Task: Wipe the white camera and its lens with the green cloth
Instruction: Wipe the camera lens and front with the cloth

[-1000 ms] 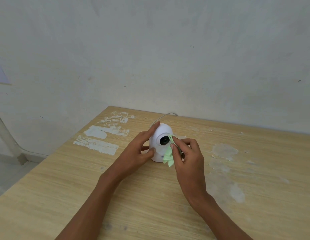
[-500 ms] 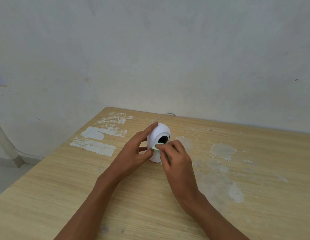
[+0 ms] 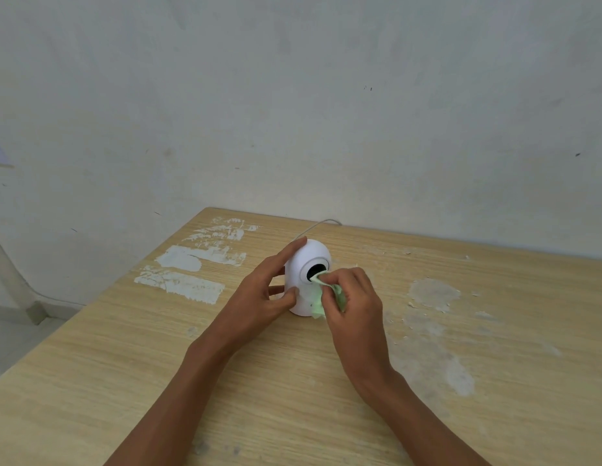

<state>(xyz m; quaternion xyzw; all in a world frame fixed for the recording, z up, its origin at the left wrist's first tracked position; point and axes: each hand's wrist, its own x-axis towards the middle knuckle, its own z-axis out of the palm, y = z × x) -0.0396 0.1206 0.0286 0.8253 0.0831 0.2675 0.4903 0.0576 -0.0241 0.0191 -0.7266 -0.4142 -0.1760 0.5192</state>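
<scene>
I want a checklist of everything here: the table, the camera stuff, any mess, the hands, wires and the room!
Surface: wooden table, with pale scraped patches left of the camera and more on the right.
Job's things: white camera stands upright; green cloth bunched, one corner pressed at the dark lens.
Clutter: nothing seen.
Hands: left hand steadies the camera's side, finger on top, thumb low; right hand has its grip closed on the cloth.
Cables: thin white cable runs from behind the camera over the table's far edge.
Surroundings: plain marked wall; a pale post at far left.
</scene>
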